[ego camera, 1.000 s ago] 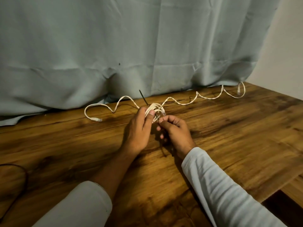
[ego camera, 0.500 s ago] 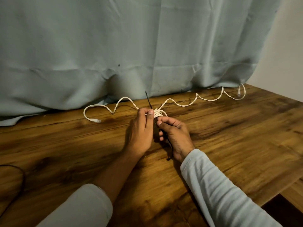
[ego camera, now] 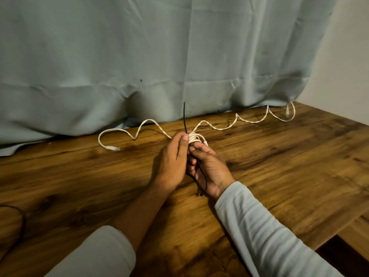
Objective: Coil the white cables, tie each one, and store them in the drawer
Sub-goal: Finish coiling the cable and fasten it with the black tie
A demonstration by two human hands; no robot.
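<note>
While the left hand [ego camera: 171, 158] pinches the coiled white cable [ego camera: 194, 139] and black tie [ego camera: 184, 118] near the curtain [ego camera: 139, 56], the right hand [ego camera: 213, 170], fingers curled on the tie's lower end, should cinch it snugly round every loop

Coil [ego camera: 195, 138] between left hand [ego camera: 171, 162], right hand [ego camera: 210, 172]

Head-worn, close, down onto table [ego camera: 283, 176]

Partly hidden between left hand [ego camera: 171, 162] and right hand [ego camera: 211, 170]: white cable coil [ego camera: 195, 139] and black tie [ego camera: 184, 118] (dark cord [ego camera: 23, 222] edge-cropped).
</note>
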